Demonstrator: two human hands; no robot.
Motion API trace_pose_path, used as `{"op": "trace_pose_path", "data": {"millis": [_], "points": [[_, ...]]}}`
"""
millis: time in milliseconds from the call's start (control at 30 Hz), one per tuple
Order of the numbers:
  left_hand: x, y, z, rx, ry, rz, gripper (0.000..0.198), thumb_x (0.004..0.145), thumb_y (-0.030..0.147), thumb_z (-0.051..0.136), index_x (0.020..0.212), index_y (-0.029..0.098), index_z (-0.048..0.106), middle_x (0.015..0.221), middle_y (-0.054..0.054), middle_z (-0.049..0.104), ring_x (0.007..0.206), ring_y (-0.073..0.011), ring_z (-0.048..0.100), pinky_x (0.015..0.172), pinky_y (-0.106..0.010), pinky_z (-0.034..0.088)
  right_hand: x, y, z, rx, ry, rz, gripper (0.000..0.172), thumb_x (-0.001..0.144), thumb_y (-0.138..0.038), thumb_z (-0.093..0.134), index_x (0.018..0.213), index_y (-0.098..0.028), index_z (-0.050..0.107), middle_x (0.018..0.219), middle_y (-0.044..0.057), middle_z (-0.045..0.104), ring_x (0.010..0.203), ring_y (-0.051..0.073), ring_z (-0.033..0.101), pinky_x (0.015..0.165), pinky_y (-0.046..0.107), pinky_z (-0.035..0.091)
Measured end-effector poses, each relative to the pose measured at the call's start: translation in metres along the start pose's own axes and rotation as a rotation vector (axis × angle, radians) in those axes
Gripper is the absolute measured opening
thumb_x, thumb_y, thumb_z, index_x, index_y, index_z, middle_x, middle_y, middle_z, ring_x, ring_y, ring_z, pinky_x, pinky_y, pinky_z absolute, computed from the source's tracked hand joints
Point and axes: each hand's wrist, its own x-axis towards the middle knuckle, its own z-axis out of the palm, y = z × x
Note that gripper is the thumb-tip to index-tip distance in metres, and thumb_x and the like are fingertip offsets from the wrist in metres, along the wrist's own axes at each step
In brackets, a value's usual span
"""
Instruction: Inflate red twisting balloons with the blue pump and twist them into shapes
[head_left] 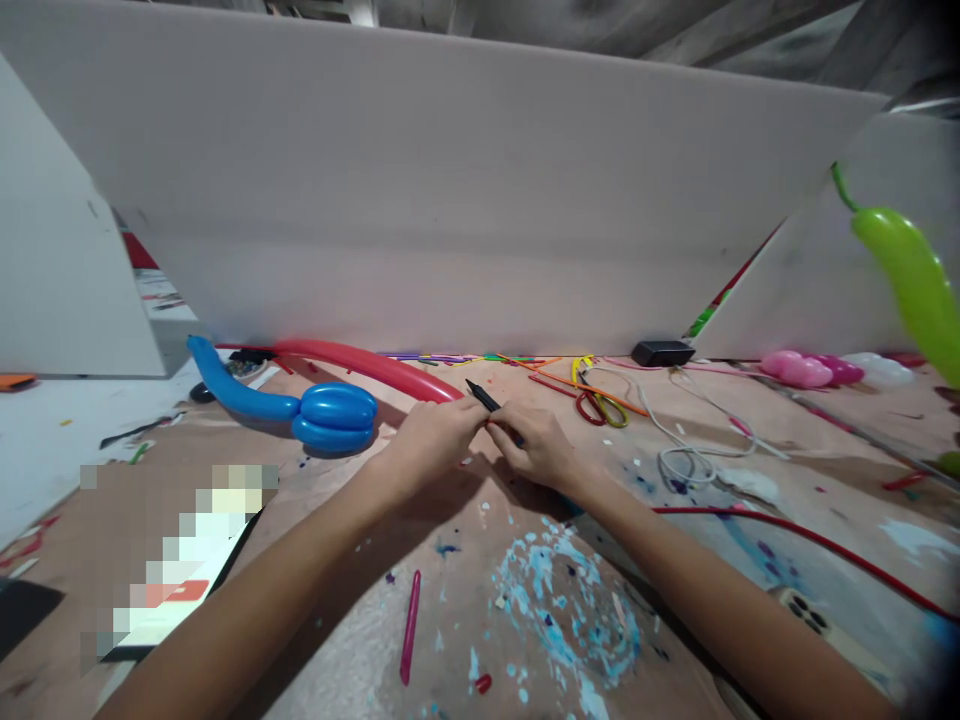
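A long inflated red balloon [367, 370] runs back and to the left from my left hand [439, 435]. My left hand is closed on the balloon's near end, which the fingers partly hide. My right hand [536, 440] touches it, closed around a slim black pointed tool [481, 395], perhaps a pen; its tip points up and left. A bit of red shows between the two hands. To the left lies a twisted blue balloon [334, 415] with a long tail and rounded bubbles.
Scissors [600, 407], a white cable [686, 465] and a black box [663, 353] lie at the back right. A lit phone [187, 580] is at left. Magenta [410, 628] and red balloon pieces lie in front. A green balloon [904, 265] hangs right. A white panel [450, 200] stands behind.
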Motion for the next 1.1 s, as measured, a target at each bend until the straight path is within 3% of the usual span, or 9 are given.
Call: {"op": "trace_pose_path", "data": {"millis": [233, 533, 1100], "points": [[-0.006, 0.012, 0.002, 0.058, -0.085, -0.118, 0.031, 0.078, 0.023, 0.061, 0.109, 0.023, 0.057, 0.113, -0.008, 0.062, 0.075, -0.0222, 0.062, 0.066, -0.032, 0.040, -0.001, 0.001, -0.002, -0.040, -0.075, -0.015, 0.022, 0.092, -0.024, 0.043, 0.082, -0.017, 0.062, 0.075, 0.006, 0.067, 0.068, 0.017, 0.059, 0.064, 0.028, 0.037], [-0.011, 0.017, -0.002, 0.202, -0.156, -0.081, 0.024, 0.081, 0.025, 0.055, 0.105, 0.021, 0.054, 0.112, -0.006, 0.061, 0.073, -0.0213, 0.062, 0.057, -0.031, 0.040, -0.001, -0.001, 0.001, -0.044, -0.072, -0.046, 0.017, 0.087, -0.019, 0.048, 0.073, -0.017, 0.058, 0.067, 0.002, 0.063, 0.060, 0.013, 0.053, 0.059, 0.025, 0.031], [-0.019, 0.010, 0.002, 0.264, -0.104, -0.028, 0.048, 0.078, 0.029, 0.057, 0.124, 0.021, 0.049, 0.132, -0.009, 0.053, 0.065, -0.0181, 0.063, 0.052, -0.031, 0.043, 0.005, -0.023, 0.007, 0.222, -0.121, 0.213, 0.018, 0.088, -0.019, 0.046, 0.073, -0.016, 0.056, 0.069, 0.001, 0.061, 0.060, 0.011, 0.052, 0.058, 0.023, 0.034]]}}
